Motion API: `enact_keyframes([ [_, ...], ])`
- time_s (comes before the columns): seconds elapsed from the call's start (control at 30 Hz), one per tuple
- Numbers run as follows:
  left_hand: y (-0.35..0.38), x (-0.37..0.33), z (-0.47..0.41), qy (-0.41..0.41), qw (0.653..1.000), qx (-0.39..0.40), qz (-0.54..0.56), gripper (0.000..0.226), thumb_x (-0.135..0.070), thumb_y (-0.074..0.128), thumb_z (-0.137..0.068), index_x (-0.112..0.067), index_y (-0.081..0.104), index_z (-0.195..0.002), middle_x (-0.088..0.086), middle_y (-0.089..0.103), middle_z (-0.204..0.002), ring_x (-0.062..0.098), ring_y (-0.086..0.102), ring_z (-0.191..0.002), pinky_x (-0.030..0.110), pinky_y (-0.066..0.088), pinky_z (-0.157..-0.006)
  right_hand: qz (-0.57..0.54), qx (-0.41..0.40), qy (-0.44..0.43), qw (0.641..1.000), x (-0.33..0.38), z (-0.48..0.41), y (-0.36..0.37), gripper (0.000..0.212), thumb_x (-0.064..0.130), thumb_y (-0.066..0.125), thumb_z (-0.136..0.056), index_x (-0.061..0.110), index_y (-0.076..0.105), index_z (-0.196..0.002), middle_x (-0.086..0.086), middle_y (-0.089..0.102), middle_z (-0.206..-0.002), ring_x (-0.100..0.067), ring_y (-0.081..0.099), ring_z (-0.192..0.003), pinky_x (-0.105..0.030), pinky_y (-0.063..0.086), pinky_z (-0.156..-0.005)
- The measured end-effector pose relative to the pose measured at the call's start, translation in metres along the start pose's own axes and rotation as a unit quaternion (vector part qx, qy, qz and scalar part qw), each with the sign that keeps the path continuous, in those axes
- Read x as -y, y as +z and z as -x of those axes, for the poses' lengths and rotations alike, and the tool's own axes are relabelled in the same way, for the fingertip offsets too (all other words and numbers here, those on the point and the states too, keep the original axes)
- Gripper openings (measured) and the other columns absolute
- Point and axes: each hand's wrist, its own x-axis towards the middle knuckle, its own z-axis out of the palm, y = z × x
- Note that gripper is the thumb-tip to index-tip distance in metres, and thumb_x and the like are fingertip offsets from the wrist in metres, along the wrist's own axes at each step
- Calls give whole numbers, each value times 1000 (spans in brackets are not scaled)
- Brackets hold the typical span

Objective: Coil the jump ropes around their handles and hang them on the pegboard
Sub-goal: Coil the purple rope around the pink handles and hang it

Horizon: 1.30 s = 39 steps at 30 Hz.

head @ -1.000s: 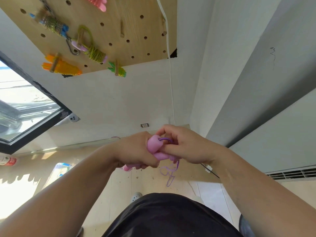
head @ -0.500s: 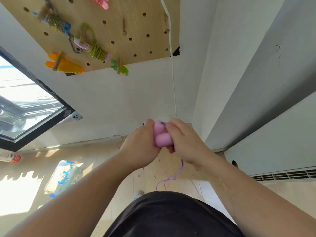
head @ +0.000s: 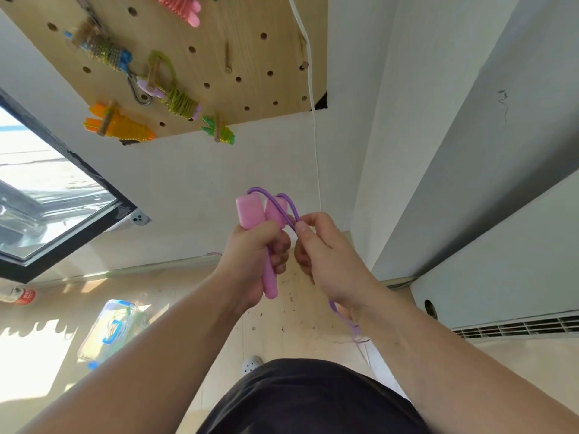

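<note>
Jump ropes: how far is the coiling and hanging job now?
Done: the orange rope and the green-wound rope hang coiled on the pegboard. In hand: the left hand grips the pink handles; the right hand pinches the purple cord, looped over their tops. Left: winding the cord hanging loose below the right wrist, then hanging it.

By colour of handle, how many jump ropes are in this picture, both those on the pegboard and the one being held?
Pink: 2, the hung pink rope on the pegboard, and the pink handles gripped by the left hand, purple cord pinched by the right hand
Blue: 1, blue-handled rope
Lilac: 1, lilac-handled rope
Orange: 1, orange rope
Green: 1, green rope
Total: 6
</note>
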Motion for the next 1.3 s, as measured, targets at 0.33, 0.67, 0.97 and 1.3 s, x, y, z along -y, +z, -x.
enact_keyframes([
  [0.33,12,-6,-8,-5,987,-73,142,23,-4,73,-85,-14,63,-67,9,53,-70,34,64,-75,52,46,-73,-21,-34,-69,997,8,2,10,14,17,59,-101,24,68,-92,-2,69,-85,-19,63,-61,-42,57,-61],
  [0.67,6,-19,-9,103,982,-9,160,27,8,53,-68,-11,58,-85,6,59,-82,17,55,-75,27,48,-66,141,69,32,987,7,-9,3,55,73,34,-96,24,60,-95,6,71,-83,-6,54,-64,-32,40,-62],
  [0.97,11,-14,0,78,989,-11,124,18,6,59,-93,-10,60,-100,11,69,-81,28,71,-94,44,53,-98,234,-3,-86,968,-19,-3,13,50,78,19,-89,36,46,-84,10,58,-68,-15,58,-65,-50,51,-66],
  [1.3,11,-23,-3,4,976,45,211,19,-19,63,-91,-11,65,-74,10,64,-73,30,70,-85,47,51,-101,252,23,-165,953,-9,-9,-1,38,60,21,-98,35,47,-89,9,57,-73,-16,55,-69,-43,47,-66],
])
